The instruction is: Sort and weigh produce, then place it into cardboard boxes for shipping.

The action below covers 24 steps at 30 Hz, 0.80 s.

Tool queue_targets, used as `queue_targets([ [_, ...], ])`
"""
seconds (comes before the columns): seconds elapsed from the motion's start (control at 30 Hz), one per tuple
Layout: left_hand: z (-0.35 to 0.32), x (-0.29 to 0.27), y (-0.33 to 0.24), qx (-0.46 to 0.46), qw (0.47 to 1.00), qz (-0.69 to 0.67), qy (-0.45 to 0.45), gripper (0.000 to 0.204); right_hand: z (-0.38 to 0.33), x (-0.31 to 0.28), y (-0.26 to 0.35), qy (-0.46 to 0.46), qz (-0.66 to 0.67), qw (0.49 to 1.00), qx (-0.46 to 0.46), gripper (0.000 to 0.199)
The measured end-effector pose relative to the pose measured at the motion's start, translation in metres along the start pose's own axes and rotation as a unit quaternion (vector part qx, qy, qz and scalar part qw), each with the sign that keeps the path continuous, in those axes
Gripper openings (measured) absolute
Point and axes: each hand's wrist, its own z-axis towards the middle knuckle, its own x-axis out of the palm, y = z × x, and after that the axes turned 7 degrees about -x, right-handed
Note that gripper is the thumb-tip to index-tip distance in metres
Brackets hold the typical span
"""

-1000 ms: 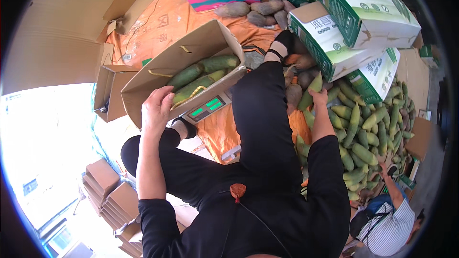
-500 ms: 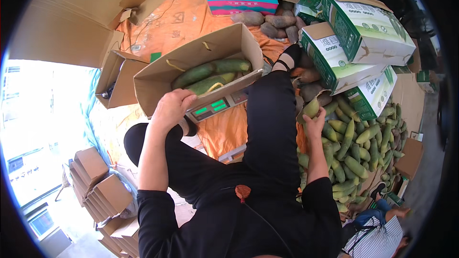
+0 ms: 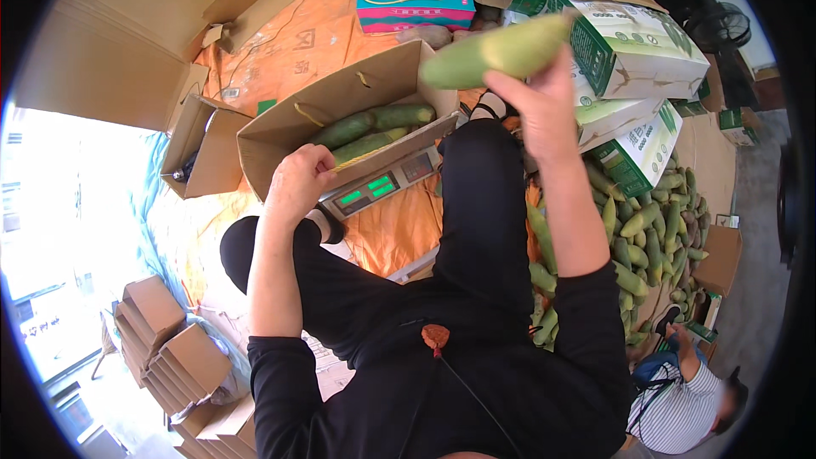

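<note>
Holding a green radish (image 3: 497, 53) up over an open cardboard box (image 3: 344, 110) that sits on a digital scale (image 3: 380, 188).

Around it: printed green-and-white cartons (image 3: 633, 42) stacked on the right, a big heap of loose radishes (image 3: 654, 234) on the floor below them, flat cardboard (image 3: 161, 340) piled at lower left, and another person (image 3: 680, 412) crouched at the lower right. The person's own black-clad knee (image 3: 476, 170) sits between the box and the heap. An orange tarp (image 3: 289, 42) covers the floor. The radish lies roughly level, long axis left to right, tip tilted slightly up to the right. The right hand (image 3: 544, 106) is wrapped around its middle; the left hand (image 3: 297, 183) is curled over the box's near edge.
</note>
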Motion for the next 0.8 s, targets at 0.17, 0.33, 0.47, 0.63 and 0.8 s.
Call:
queue_targets([
  [0.17,0.004,0.007,0.001,0.036,0.999,-0.016,-0.012,0.014,-0.006,0.077,-0.033,0.04,0.071,0.993,0.087,0.066],
  [0.33,0.004,0.006,0.001,0.035,0.999,-0.037,-0.001,0.015,-0.01,0.07,-0.043,0.15,-0.031,0.923,0.353,0.07],
  [0.47,0.003,0.008,0.007,0.047,0.998,-0.031,-0.02,0.013,-0.01,0.002,-0.015,0.147,-0.009,0.967,0.208,0.033],
  [0.63,0.005,0.007,0.0,0.023,0.999,-0.031,-0.011,0.012,-0.044,-0.112,-0.011,-0.02,-0.138,0.961,0.239,0.032],
  [0.8,0.016,0.014,0.0,0.033,0.998,-0.05,-0.031,0.014,-0.161,-0.215,-0.086,-0.133,-0.297,0.889,0.321,0.026],
])
